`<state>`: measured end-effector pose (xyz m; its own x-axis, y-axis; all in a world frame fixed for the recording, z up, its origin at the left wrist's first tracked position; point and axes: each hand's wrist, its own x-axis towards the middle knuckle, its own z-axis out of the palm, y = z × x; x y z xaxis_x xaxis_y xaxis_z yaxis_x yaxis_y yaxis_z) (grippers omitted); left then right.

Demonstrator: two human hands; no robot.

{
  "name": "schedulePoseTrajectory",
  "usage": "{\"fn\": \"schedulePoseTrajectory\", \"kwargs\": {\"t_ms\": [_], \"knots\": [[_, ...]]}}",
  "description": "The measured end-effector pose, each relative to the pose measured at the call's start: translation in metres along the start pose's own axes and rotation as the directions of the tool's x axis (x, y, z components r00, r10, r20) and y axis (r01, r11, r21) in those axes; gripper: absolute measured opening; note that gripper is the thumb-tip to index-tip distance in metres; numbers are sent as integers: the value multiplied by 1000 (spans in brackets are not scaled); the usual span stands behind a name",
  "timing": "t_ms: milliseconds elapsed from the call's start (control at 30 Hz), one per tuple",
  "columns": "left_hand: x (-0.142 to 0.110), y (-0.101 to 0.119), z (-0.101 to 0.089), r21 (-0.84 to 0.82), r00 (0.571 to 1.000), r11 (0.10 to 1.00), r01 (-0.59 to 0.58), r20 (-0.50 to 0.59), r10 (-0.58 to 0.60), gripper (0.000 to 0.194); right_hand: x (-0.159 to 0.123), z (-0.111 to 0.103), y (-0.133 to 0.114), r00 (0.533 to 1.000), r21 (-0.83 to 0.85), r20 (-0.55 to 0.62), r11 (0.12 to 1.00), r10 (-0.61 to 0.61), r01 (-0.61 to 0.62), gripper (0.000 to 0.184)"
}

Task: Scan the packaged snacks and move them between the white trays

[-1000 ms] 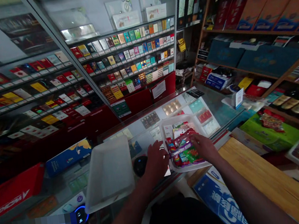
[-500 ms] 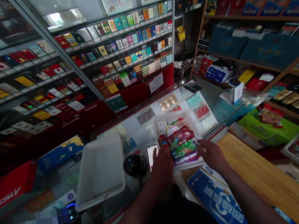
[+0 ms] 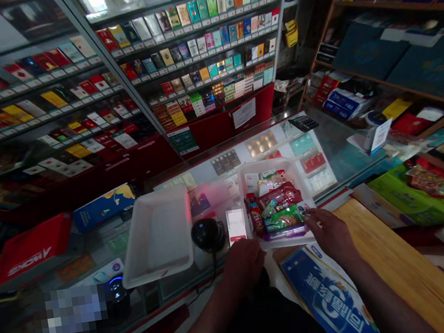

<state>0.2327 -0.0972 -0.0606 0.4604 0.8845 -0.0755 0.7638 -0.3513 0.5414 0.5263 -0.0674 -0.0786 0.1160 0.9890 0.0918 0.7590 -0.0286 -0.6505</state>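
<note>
My right hand, fingers loosely spread, sits at the near corner of the white plastic tray of packaged snacks. My curled left hand lies just below a smartphone; grip unclear.

The left hand and right hand are bare, as are both forearms, above a dark top

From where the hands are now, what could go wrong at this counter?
The left hand is right beside the phone on the glass counter. A bump could perhaps slide the phone into the round black device.

The right hand is at a corner of the white tray, which is heaped with snack packets. Pressing there might tip the tray or spill packets.
</note>
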Motion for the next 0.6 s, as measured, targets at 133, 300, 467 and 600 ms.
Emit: {"fn": "schedulePoseTrajectory", "kwargs": {"t_ms": [133,300,467,600], "knots": [[-31,-12,-5,-78,992,989,122,-5,-122,27,-12,-1,-11,998,3,4,998,58,-58,44],[-81,-43,-2,-242,940,913,329,-2,-340,32,-34,4,-36,990,-2,65,992,123,-123,46],[-142,-78,9,-516,803,699,495,-35,-595,41,-59,24,-65,983,-10,166,997,80,-80,47],[-183,-103,10,-785,638,399,474,-6,-770,45,-86,53,-86,953,-1,303,1000,4,-4,49]]}}
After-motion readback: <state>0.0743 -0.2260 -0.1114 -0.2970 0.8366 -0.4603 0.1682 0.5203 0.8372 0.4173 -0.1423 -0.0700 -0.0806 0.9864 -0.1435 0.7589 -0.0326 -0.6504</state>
